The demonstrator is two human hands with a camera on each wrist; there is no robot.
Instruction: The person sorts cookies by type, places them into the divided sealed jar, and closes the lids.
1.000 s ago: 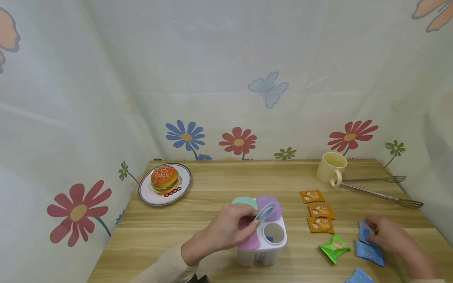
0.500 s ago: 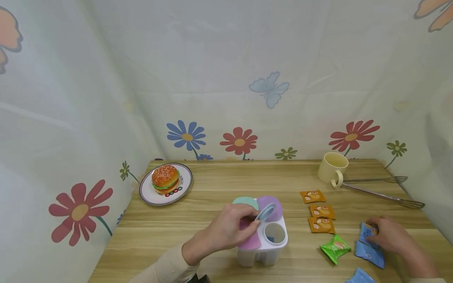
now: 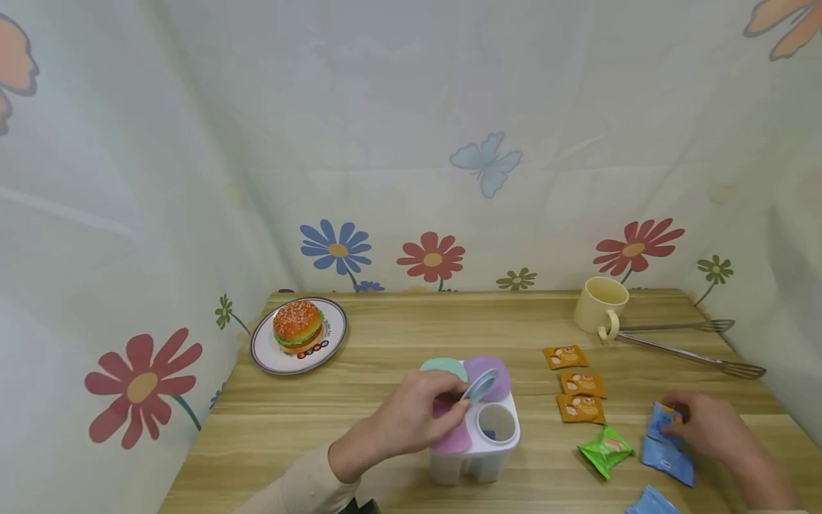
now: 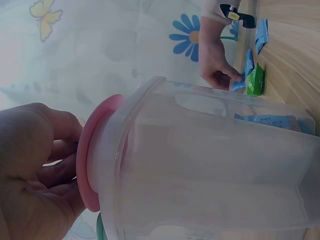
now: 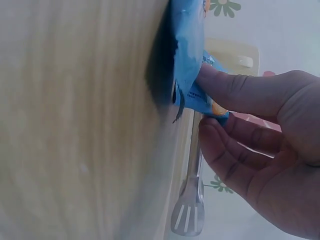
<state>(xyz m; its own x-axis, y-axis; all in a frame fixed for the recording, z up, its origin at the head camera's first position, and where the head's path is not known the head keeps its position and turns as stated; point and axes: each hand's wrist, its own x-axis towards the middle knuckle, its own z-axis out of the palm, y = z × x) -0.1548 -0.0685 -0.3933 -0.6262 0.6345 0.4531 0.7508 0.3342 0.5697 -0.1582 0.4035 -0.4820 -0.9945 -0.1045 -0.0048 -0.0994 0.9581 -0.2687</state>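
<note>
My left hand (image 3: 417, 414) pinches a light blue round lid (image 3: 480, 386) and holds it tilted over the white box (image 3: 475, 464). One round opening of the box is uncovered, and a blue packet (image 4: 272, 121) shows inside through the clear wall. Teal, purple and pink lids (image 3: 454, 439) cover the other openings. On the right, my right hand (image 3: 709, 425) pinches a small blue snack packet (image 5: 202, 97) between thumb and fingers. Another blue packet (image 3: 668, 460) lies right beside it, and a third blue packet (image 3: 651, 502) lies at the bottom edge.
Three orange packets (image 3: 581, 385) and a green packet (image 3: 606, 451) lie between the box and my right hand. Behind them stand a yellow mug (image 3: 600, 307) and two metal utensils (image 3: 693, 353). A plate (image 3: 266, 350) with a toy burger (image 3: 298, 326) sits back left.
The blue packet in my right hand has tilted slightly and shifted a little. My left hand keeps the lid in the same place.
</note>
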